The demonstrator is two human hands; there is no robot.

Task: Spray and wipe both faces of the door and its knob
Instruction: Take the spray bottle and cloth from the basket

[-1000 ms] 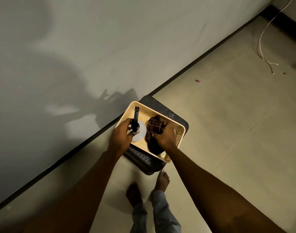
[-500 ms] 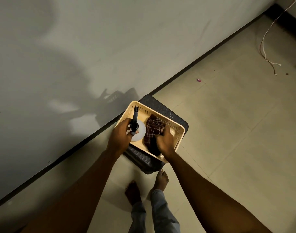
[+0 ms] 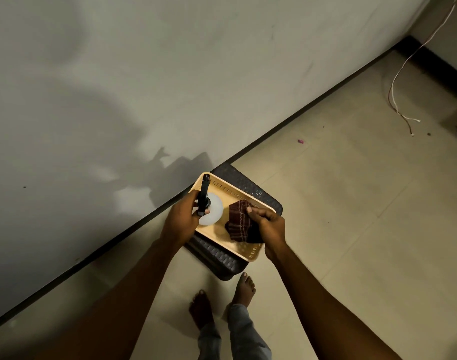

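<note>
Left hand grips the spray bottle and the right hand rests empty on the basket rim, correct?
Not quite. The head view shows the right hand gripping the checked cloth inside the basket, not resting empty on its rim. The left hand does grip the spray bottle.

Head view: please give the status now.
Left hand grips bottle. Right hand grips cloth, both at basket. Door not in view.
</note>
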